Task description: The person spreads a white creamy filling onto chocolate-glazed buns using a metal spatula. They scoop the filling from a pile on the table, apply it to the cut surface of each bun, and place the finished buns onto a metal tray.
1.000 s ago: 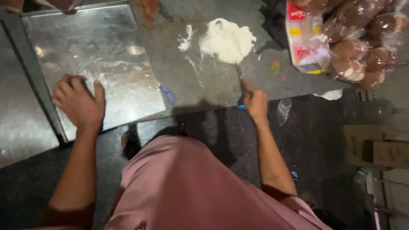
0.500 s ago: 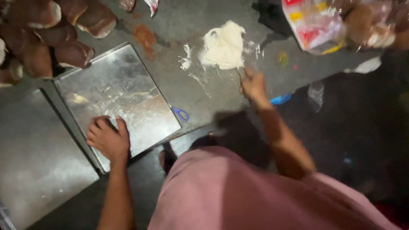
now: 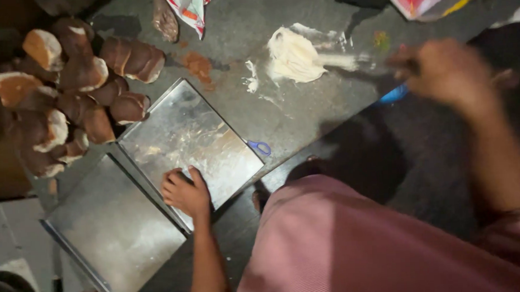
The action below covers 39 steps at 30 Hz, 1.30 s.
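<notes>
**Head view: left hand stays on the tray, right hand lifts off the worktop**

Head view, compared with half a second ago: the left hand (image 3: 185,193) still rests flat on the near edge of the steel tray (image 3: 195,137), fingers (image 3: 174,180) loosely spread. The right hand (image 3: 444,74) has come up from beside the dough and now hangs blurred above the worktop (image 3: 294,115); whether its fingers pinch anything cannot be told. Two metal trays lie side by side, the second tray (image 3: 114,228) nearer the left. One blue-handled pair of scissors (image 3: 260,147) lies just beside the first tray. Farther off, one white lump of dough (image 3: 294,57) sits on the worktop, and one heap of brown buns (image 3: 71,96) lies far left.
</notes>
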### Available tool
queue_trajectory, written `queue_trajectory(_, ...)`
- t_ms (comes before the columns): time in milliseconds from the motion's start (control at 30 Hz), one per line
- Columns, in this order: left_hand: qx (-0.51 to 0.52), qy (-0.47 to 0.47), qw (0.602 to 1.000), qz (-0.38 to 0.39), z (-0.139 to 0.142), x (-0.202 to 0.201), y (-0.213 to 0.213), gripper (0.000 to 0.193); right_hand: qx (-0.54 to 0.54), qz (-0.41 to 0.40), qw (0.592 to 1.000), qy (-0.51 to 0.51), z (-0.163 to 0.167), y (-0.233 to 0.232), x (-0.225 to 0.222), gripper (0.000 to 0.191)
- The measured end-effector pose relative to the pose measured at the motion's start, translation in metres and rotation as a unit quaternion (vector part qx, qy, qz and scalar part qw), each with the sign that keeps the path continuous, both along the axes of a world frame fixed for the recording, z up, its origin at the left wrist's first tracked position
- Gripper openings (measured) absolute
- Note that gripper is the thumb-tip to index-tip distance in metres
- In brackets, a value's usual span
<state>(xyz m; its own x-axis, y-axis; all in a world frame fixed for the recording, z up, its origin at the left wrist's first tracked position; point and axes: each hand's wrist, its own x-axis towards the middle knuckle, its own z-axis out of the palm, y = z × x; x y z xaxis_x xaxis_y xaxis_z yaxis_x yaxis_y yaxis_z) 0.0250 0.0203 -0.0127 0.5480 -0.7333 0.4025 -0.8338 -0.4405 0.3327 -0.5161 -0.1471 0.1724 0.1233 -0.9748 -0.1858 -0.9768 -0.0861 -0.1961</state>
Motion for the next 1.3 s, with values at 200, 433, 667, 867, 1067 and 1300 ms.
queue_trajectory(200, -0.002, 0.010, 1.000, -0.008, 0.001, -0.001, 0.001, 0.035, -0.236, -0.041, 0.908, -0.345, -0.059, -0.035, 0.076, 0.024)
queue_trajectory(433, -0.005, -0.001, 1.000, -0.004, 0.000, 0.002, 0.001, 0.034, -0.036, 0.065, 0.991, -0.111, -0.145, -0.003, 0.103, 0.023)
queue_trajectory(667, 0.005, 0.029, 1.000, -0.002, -0.004, 0.004, 0.002, 0.035, 0.014, 0.041, 0.968, -0.247, -0.159, -0.035, 0.112, 0.028)
queue_trajectory(867, 0.007, 0.027, 1.000, -0.006, -0.003, 0.005, 0.002, 0.036, 0.039, 0.004, 0.998, -0.057, -0.159, -0.038, 0.113, 0.023)
queue_trajectory(1067, -0.010, 0.023, 1.000, 0.000, 0.001, 0.009, 0.001, 0.037, 0.028, 0.046, 0.956, -0.290, -0.119, -0.032, 0.146, 0.028)
queue_trajectory(1300, 0.003, 0.044, 0.999, -0.004, -0.001, 0.007, -0.002, 0.034, -0.237, 0.130, 0.961, -0.058, -0.149, 0.015, 0.155, 0.020)
